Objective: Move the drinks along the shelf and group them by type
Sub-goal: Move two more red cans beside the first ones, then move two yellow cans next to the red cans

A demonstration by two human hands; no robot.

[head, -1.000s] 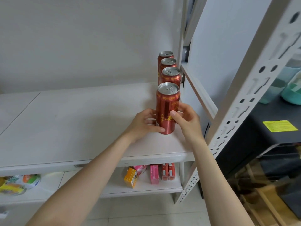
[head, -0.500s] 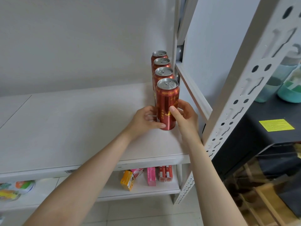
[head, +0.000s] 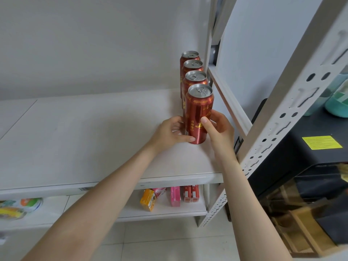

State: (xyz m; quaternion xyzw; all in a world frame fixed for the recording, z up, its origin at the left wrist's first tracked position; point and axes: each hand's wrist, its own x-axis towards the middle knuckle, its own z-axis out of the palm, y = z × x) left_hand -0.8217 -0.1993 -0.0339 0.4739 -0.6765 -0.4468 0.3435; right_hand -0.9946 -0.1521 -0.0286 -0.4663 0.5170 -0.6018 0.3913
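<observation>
Several tall red beer cans stand in a single row at the right end of the white shelf (head: pixel 84 129), running from front to back. The front can (head: pixel 198 110) stands upright on the shelf, close against the can behind it (head: pixel 195 79). My left hand (head: pixel 169 133) grips the front can low on its left side, thumb at its base. My right hand (head: pixel 219 129) grips its right side, thumb across the front. Two more cans (head: pixel 190 58) stand further back, partly hidden.
A white perforated upright (head: pixel 282 117) and a side rail (head: pixel 229 102) bound the shelf at the right. Small drink cartons (head: pixel 175 196) stand on the lower shelf, with packets at its left end (head: pixel 17 208). A black cabinet with a yellow label (head: pixel 322 142) stands to the right.
Both hands have slid the front can back along the shelf until it stands close against the row.
</observation>
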